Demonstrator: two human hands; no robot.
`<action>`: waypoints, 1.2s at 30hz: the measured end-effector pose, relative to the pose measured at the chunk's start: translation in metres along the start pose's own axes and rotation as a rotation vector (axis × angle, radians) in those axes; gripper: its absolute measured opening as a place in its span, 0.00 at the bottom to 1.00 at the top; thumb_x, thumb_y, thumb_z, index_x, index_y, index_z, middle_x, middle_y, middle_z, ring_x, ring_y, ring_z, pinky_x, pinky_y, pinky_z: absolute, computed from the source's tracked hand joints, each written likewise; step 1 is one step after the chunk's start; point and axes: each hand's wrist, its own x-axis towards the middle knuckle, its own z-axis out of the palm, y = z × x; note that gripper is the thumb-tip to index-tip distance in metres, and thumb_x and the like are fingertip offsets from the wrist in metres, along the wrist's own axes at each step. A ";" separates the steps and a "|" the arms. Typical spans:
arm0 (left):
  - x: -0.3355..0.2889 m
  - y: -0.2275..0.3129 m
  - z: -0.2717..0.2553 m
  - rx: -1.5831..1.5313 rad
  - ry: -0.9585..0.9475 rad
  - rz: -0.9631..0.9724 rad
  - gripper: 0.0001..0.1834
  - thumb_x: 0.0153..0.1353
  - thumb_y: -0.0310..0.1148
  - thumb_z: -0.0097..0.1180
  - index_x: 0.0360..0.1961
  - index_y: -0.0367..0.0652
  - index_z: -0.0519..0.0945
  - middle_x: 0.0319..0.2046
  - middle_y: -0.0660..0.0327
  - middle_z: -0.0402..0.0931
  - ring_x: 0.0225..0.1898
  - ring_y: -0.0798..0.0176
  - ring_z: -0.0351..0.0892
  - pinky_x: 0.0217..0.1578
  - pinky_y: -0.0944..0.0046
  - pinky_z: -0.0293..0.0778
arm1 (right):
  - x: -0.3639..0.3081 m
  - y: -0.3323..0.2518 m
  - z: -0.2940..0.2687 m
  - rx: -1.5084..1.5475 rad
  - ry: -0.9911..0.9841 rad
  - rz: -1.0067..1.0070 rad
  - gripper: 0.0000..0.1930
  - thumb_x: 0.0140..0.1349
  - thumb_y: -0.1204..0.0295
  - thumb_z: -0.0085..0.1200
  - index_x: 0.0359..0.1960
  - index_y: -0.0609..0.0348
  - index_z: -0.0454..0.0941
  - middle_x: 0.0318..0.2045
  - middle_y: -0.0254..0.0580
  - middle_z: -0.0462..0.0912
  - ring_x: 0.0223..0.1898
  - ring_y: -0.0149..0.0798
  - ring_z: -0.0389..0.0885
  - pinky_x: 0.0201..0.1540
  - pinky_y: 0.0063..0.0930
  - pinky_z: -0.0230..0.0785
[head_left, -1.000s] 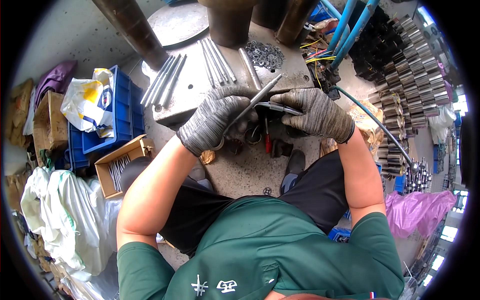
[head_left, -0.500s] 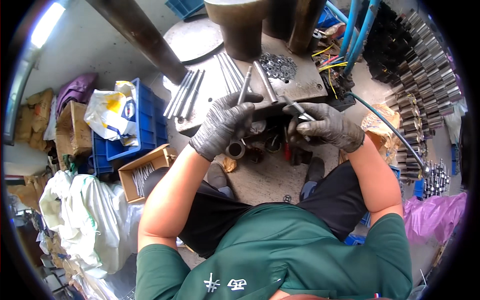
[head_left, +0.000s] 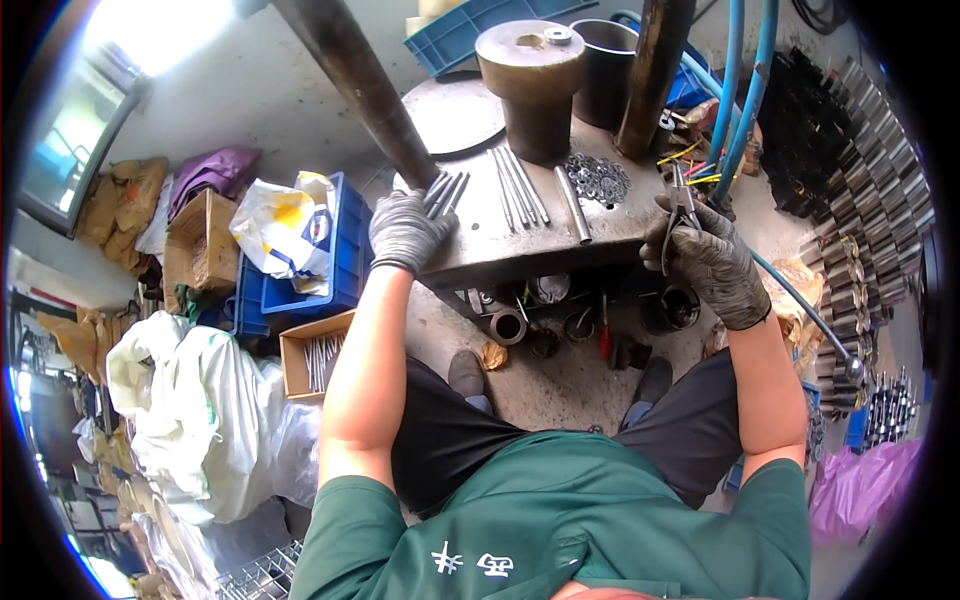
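My left hand (head_left: 408,232), in a grey work glove, is at the left edge of the metal bench (head_left: 480,258). Its fingers curl down around a bundle of thin metal rods (head_left: 450,190), partly hiding them. In my right hand (head_left: 718,268), also gloved, is a pair of pliers (head_left: 682,205) with slim jaws pointing up and away. A second row of thin rods (head_left: 518,188) lies mid-bench. To its right rest a thicker metal rod (head_left: 573,205) and a heap of small metal rings (head_left: 598,180).
A heavy steel column (head_left: 530,90) and a slanted post (head_left: 355,85) rise behind the bench. Left are blue crates (head_left: 345,245) and a carton of rods (head_left: 300,360). Blue hoses (head_left: 728,100) and stacked metal cylinders (head_left: 860,160) are at right. Several round parts lie under the bench.
My left hand has moved left from mid-air, carrying a rod to the rod bundle. The right hand has swung right and turned up, showing the pliers. The view has shifted.
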 end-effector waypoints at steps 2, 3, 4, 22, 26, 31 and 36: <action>-0.001 0.001 0.000 -0.083 0.029 0.033 0.32 0.56 0.57 0.68 0.54 0.46 0.85 0.44 0.44 0.84 0.50 0.44 0.82 0.53 0.50 0.78 | 0.002 -0.001 -0.007 0.011 0.012 -0.043 0.28 0.65 0.67 0.65 0.65 0.63 0.73 0.43 0.45 0.87 0.43 0.44 0.89 0.48 0.38 0.83; -0.003 0.000 0.001 -0.099 0.059 0.059 0.30 0.54 0.53 0.71 0.53 0.46 0.85 0.45 0.44 0.84 0.49 0.45 0.83 0.53 0.50 0.78 | 0.003 -0.001 -0.010 0.041 -0.001 -0.052 0.27 0.66 0.69 0.64 0.65 0.64 0.72 0.43 0.46 0.87 0.43 0.45 0.89 0.48 0.39 0.84; -0.003 0.001 0.001 -0.131 0.040 0.056 0.28 0.53 0.50 0.72 0.52 0.46 0.86 0.46 0.44 0.83 0.50 0.44 0.82 0.54 0.50 0.78 | 0.004 -0.001 -0.012 0.038 -0.017 -0.057 0.27 0.66 0.69 0.64 0.65 0.64 0.72 0.43 0.46 0.87 0.43 0.45 0.89 0.48 0.39 0.84; -0.048 -0.111 0.076 -1.147 -0.274 -0.120 0.32 0.53 0.33 0.71 0.59 0.32 0.78 0.48 0.57 0.84 0.48 0.62 0.80 0.53 0.62 0.75 | 0.056 -0.009 -0.033 0.311 -0.098 -0.149 0.21 0.71 0.69 0.58 0.62 0.63 0.75 0.50 0.53 0.86 0.50 0.49 0.86 0.55 0.46 0.78; -0.134 -0.152 0.152 -1.229 -0.095 0.063 0.20 0.58 0.28 0.65 0.52 0.37 0.80 0.39 0.59 0.82 0.39 0.65 0.79 0.40 0.66 0.77 | 0.054 -0.005 -0.045 0.372 -0.136 -0.052 0.22 0.73 0.68 0.56 0.66 0.60 0.74 0.53 0.48 0.85 0.55 0.46 0.83 0.61 0.43 0.75; -0.217 -0.204 0.210 -2.108 -0.070 -0.733 0.15 0.60 0.28 0.65 0.48 0.43 0.82 0.31 0.59 0.83 0.29 0.61 0.84 0.30 0.63 0.82 | 0.048 0.022 -0.073 0.215 -0.028 0.059 0.21 0.74 0.66 0.55 0.66 0.57 0.75 0.50 0.46 0.86 0.50 0.46 0.86 0.58 0.44 0.77; -0.209 -0.283 0.243 -0.799 -0.109 -0.543 0.25 0.63 0.29 0.59 0.61 0.40 0.73 0.52 0.45 0.80 0.58 0.45 0.78 0.61 0.49 0.72 | 0.045 0.043 -0.092 0.300 0.065 0.143 0.20 0.74 0.66 0.54 0.65 0.56 0.75 0.51 0.47 0.86 0.53 0.46 0.85 0.59 0.46 0.77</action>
